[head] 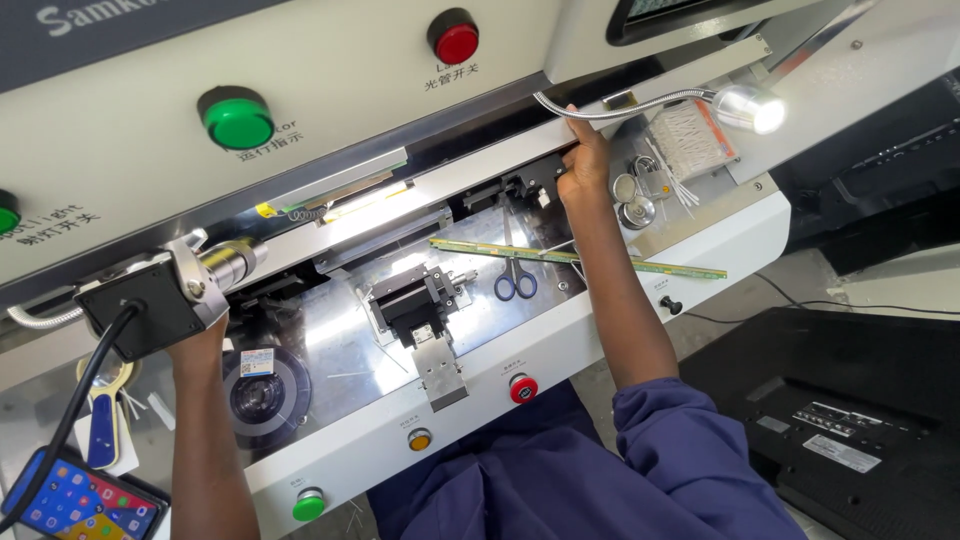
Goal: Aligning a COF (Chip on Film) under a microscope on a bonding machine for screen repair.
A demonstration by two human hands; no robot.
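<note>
Our right hand is up at the back edge of the machine's metal bed. Its fingers curl shut on the lower edge of the grey lift-up cover, prob. to hold it steady. Our left hand is at the left end of the bed, behind a black box w/ a cable on a clamp. We can't tell if that grip is open or shut, since the box hides the fingers. Both arms are spread wide, one at each end of the cover.

The cover is long and pale, w/ a shiny metal strip along its bottom edge. It sits tilted over the bed.

Just right of our right hand lie a few round metal bits. Below our right arm, a long thin green strip lies across the bed, and blue-handled scissors lie touching it. A bendy lamp shines near the right back corner. At the bed's middle is a small black block. A dark round reel sits near the left front. On the white front edge are a red button, an orange one and a green one. A phone lies far left.
</note>
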